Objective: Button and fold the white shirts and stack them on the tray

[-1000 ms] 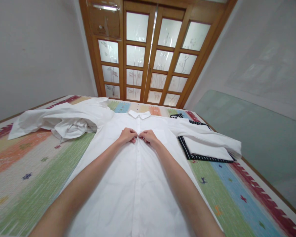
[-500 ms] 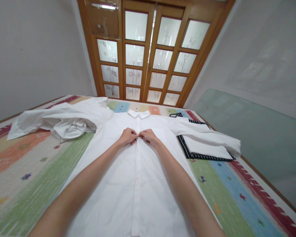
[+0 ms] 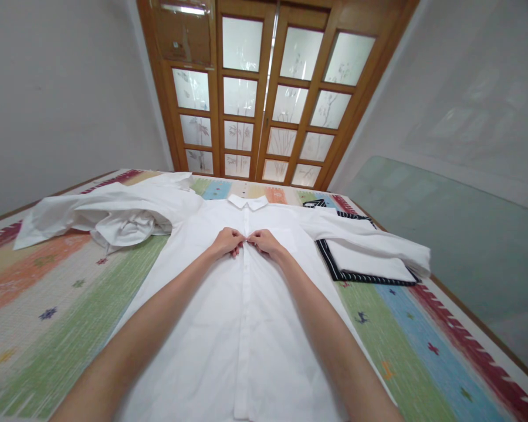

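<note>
A white collared shirt (image 3: 211,328) lies front side up on the patterned cover, its collar (image 3: 247,202) at the far end and its sleeves spread to both sides. At the upper chest, my left hand (image 3: 229,241) pinches the front placket from the left. Facing it, my right hand (image 3: 264,241) pinches the same strip from the right, fingertips almost touching the left ones. Any button between them is too small to make out. Below the hands the placket (image 3: 243,328) runs straight down toward me.
Rumpled white cloth (image 3: 129,227) lies under the shirt's left sleeve. Beneath the right sleeve is a folded black-and-white striped garment (image 3: 330,264). The striped, colourful cover (image 3: 70,316) spreads beneath everything. Wooden glazed doors (image 3: 264,88) stand behind, and a pale glass panel (image 3: 444,223) leans at the right.
Both hands stay at the same spot on the placket, the fingertips shifting only slightly closer together. The shirt and other garments have not moved.
</note>
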Demonstrator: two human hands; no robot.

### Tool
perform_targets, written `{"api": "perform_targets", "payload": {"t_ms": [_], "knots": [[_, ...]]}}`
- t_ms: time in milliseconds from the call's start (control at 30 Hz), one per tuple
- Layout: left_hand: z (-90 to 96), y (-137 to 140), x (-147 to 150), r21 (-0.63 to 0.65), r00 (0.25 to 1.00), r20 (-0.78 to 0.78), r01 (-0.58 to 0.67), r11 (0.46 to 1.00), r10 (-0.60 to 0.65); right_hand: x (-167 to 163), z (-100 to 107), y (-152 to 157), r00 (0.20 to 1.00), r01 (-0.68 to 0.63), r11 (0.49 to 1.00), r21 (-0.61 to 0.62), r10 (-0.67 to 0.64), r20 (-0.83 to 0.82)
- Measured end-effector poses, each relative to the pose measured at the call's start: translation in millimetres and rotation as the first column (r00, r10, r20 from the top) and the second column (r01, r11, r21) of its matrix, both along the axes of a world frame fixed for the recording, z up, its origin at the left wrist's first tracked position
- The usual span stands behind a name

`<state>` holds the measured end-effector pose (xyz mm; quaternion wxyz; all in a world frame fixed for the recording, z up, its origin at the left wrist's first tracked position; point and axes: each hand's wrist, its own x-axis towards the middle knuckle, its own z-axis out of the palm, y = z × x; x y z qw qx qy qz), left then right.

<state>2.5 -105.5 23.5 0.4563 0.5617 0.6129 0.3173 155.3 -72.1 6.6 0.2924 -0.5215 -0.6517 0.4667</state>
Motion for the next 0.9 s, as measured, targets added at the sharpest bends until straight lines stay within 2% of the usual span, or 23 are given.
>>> {"api": "perform_targets", "payload": {"t_ms": [200,433,633,767,900], "knots": [[0.7,-2,2,0.074,0.988,-0.152,-0.013,0.997,0.024,-1,-1,0,0.989,0.017,0.99,0.137,-0.037,0.146],[7.8,-7,5,0.124,0.963,-0.263,-0.028,0.992,0.06,-2,3,-3,0.979,0.006,0.984,0.179,-0.042,0.201],[8.5,-6,5,0.169,0.936,-0.339,-0.033,0.985,0.089,-4,1,-4,0.958,0.008,0.962,0.273,-0.086,0.273],[3.8,-1,5,0.289,0.868,-0.479,0.013,0.957,0.133,-4,-1,-5,0.951,-0.009,0.959,0.285,-0.08,0.3],[-0.8,1,7,0.297,0.786,-0.598,0.034,0.954,0.158,-4,0,-6,0.942,-0.015,0.959,0.283,-0.082,0.327]]}}
